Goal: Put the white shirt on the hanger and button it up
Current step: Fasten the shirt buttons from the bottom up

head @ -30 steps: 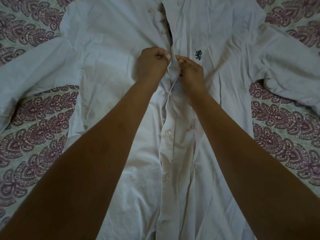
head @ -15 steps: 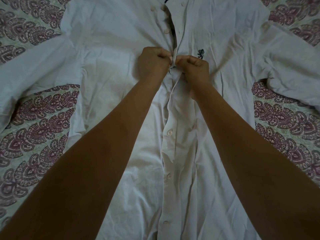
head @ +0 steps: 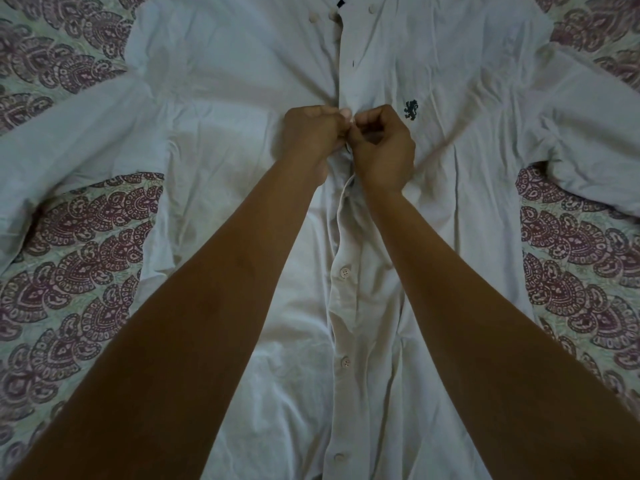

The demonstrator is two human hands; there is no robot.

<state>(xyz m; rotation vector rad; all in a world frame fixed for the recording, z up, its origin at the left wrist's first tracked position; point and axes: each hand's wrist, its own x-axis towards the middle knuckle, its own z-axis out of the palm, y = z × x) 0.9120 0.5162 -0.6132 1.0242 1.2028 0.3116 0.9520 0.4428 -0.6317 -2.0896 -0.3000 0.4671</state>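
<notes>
Both my hands met at the middle of the white shirt (head: 242,140). My left hand (head: 311,140) and my right hand (head: 382,147) touched, each pinching the shirt's front edge. The shirt lay flat on the patterned bedsheet (head: 79,271). Three buttons (head: 344,272) below were done up.

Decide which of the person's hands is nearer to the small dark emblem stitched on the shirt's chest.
Right. The right hand sits just beside and below the emblem, nearly touching it. The left hand is farther off, across the button placket from it.
</notes>
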